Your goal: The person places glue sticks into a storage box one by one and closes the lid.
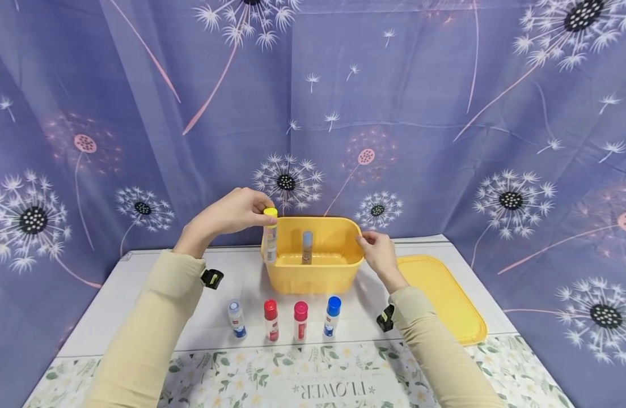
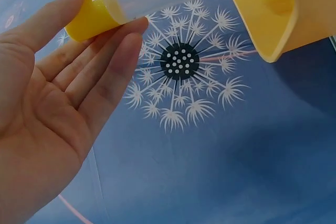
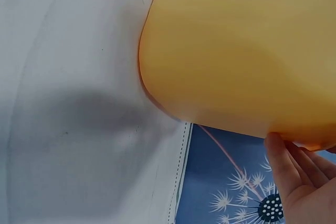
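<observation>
My left hand (image 1: 235, 210) pinches a glue stick (image 1: 270, 241) by its yellow cap (image 2: 94, 18), between thumb and fingertips. It hangs upright over the left end of a yellow plastic box (image 1: 313, 280), overlapping the rim in the head view. Inside the box stands another glue stick (image 1: 307, 249) with a greyish-blue cap. At the box's right end, my right hand (image 1: 381, 256) holds the rim with its fingertips; the right wrist view shows them at the edge of the box wall (image 3: 236, 61).
In front of the box stand several glue sticks: a clear-capped one (image 1: 236, 320), a red-capped one (image 1: 271, 321), a pinkish-red one (image 1: 300, 322) and a blue-capped one (image 1: 331, 317). A yellow lid (image 1: 445, 294) lies at right, partly behind my right forearm. A dandelion-print curtain (image 1: 323, 102) hangs behind.
</observation>
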Motion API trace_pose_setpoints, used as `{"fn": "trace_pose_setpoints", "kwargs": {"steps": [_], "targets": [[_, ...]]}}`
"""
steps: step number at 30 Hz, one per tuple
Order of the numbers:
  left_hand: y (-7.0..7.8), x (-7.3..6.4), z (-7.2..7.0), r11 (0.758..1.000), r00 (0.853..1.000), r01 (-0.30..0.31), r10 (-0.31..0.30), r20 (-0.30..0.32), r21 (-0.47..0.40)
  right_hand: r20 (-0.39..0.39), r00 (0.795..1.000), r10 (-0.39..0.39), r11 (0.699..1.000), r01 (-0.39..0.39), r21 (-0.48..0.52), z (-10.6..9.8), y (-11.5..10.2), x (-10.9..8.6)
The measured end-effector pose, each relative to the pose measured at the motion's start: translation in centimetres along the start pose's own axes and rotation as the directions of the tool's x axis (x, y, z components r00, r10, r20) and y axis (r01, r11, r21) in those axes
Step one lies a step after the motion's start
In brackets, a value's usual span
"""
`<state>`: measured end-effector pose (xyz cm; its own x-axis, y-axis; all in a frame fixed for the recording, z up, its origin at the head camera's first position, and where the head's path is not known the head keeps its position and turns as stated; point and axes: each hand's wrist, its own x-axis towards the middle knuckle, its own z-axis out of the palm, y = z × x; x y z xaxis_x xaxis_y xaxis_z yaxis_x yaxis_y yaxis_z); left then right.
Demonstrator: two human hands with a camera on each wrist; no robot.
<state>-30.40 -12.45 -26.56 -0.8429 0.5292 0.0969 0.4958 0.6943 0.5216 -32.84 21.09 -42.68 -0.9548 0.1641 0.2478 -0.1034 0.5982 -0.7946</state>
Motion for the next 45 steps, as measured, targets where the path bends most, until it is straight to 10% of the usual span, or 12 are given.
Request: {"fn": "trace_pose_setpoints", "kwargs": {"steps": [19,45], "targets": [[-1.9,5.4,3.3,1.000,0.998,-0.006,0.006,0.064,0.008,-0.014,1.000,-0.022,1.000,0.022,-0.002,0.1,0.1,0.0],[-3.2,7.9,7.1,0.973,0.981,0.073,-0.109,0.158,0.218,-0.025,0.999,-0.025,1.000,0.025,-0.004,0.0,0.1,-0.1]]}}
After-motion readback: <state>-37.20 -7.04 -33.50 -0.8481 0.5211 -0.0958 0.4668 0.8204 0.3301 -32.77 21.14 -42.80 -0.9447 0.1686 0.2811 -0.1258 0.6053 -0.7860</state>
